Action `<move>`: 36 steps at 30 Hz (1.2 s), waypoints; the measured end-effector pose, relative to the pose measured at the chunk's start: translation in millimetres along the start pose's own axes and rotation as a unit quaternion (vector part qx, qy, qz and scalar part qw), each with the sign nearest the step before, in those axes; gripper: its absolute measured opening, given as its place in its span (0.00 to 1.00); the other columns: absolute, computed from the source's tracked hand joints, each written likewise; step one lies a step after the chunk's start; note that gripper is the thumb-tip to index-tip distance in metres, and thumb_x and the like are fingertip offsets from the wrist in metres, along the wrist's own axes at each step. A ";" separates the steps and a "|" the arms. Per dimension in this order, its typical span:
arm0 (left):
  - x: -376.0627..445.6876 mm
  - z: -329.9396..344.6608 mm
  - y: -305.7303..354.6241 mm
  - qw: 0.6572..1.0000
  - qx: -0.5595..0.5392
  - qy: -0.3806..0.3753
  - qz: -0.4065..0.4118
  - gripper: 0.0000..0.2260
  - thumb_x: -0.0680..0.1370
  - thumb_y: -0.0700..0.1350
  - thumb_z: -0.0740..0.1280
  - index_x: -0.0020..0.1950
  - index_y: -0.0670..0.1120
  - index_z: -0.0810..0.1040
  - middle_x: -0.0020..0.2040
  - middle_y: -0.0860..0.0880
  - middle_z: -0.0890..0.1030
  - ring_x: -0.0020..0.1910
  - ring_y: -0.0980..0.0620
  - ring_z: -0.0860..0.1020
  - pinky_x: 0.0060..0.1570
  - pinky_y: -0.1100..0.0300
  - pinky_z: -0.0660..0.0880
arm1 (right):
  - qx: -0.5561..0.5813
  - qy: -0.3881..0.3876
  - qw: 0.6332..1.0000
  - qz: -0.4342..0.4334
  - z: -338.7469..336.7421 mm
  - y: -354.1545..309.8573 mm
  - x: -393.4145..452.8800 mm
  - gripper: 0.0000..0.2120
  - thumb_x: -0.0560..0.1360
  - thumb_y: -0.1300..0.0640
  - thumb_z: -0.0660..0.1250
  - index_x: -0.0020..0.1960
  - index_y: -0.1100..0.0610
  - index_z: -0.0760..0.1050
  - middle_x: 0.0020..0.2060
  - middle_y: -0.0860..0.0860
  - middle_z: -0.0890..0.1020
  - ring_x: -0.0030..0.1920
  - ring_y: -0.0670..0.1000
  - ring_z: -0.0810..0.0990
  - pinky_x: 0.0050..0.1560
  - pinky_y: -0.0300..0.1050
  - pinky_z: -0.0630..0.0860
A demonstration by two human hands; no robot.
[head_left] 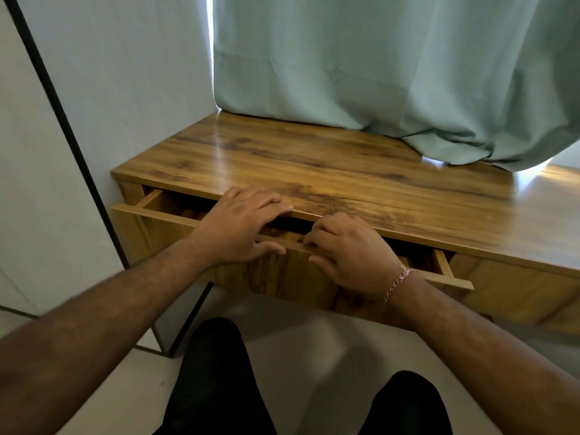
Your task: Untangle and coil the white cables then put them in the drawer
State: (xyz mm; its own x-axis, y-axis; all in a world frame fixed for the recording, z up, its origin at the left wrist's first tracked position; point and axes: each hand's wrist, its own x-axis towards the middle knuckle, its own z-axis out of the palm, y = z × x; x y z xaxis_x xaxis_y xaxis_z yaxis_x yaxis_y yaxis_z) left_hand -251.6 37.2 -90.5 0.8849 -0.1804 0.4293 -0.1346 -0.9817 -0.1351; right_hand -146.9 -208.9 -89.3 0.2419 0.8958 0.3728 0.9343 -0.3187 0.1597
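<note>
A wooden drawer (163, 229) under the tabletop (314, 158) stands pulled out a short way, with a dark gap above its front panel. My left hand (241, 227) spans that gap: its fairly straight fingers rest on the tabletop's front edge and its thumb lies on the drawer front. My right hand (351, 255), with a red-and-white thread round the wrist, curls its fingers over the top edge of the drawer front, thumb against the front face. No white cables are in view, and the inside of the drawer is mostly hidden by my hands and by shadow.
A pale green curtain (376, 64) hangs over the back of the tabletop and bunches at the right. A white wall panel with a black strip (62, 114) stands close on the left. My knees in dark trousers (213, 372) are below, over a light floor.
</note>
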 end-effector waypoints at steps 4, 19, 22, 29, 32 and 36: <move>8.5 16.5 2.2 0.999 0.019 0.009 -0.034 0.35 0.80 0.69 0.59 0.80 0.49 0.64 0.77 0.49 0.69 0.77 0.49 0.65 0.75 0.46 0.64 | -0.036 0.036 0.993 0.102 16.8 10.7 -1.1 0.29 0.78 0.39 0.66 0.74 0.52 0.72 0.65 0.49 0.75 0.66 0.54 0.73 0.67 0.54 0.74; 36.5 57.3 -2.8 0.988 0.012 0.101 -0.115 0.23 0.79 0.65 0.64 0.67 0.51 0.74 0.63 0.51 0.77 0.62 0.48 0.74 0.62 0.47 0.70 | -0.087 0.111 0.967 0.210 44.3 26.0 9.8 0.26 0.73 0.45 0.75 0.67 0.54 0.76 0.58 0.53 0.78 0.58 0.57 0.75 0.58 0.55 0.74; 38.4 56.4 -5.1 0.988 0.000 0.101 -0.116 0.23 0.78 0.65 0.66 0.65 0.52 0.75 0.62 0.51 0.78 0.62 0.48 0.74 0.61 0.47 0.70 | -0.090 0.113 0.966 0.214 44.4 25.6 11.1 0.26 0.72 0.45 0.76 0.66 0.54 0.77 0.57 0.53 0.77 0.57 0.57 0.75 0.57 0.55 0.74; 39.0 48.7 -4.6 0.989 -0.017 0.090 -0.112 0.24 0.75 0.66 0.68 0.65 0.54 0.75 0.61 0.53 0.77 0.61 0.51 0.73 0.62 0.49 0.69 | -0.069 0.104 0.967 0.224 36.3 22.1 10.9 0.24 0.75 0.42 0.72 0.66 0.52 0.77 0.56 0.51 0.77 0.57 0.55 0.74 0.58 0.53 0.75; 40.1 45.8 -7.3 0.991 -0.023 0.092 -0.097 0.25 0.75 0.69 0.66 0.64 0.54 0.76 0.60 0.53 0.77 0.60 0.51 0.73 0.60 0.49 0.70 | -0.048 0.116 0.966 0.228 33.8 23.4 15.0 0.21 0.77 0.39 0.67 0.64 0.51 0.78 0.55 0.50 0.78 0.57 0.53 0.75 0.56 0.51 0.75; 55.5 29.1 -9.6 0.990 -0.054 0.100 -0.080 0.21 0.79 0.65 0.61 0.63 0.54 0.77 0.57 0.54 0.79 0.58 0.52 0.75 0.58 0.49 0.71 | 0.001 0.154 0.957 0.244 24.4 25.2 26.6 0.20 0.80 0.40 0.62 0.63 0.51 0.79 0.55 0.49 0.80 0.56 0.51 0.76 0.54 0.51 0.77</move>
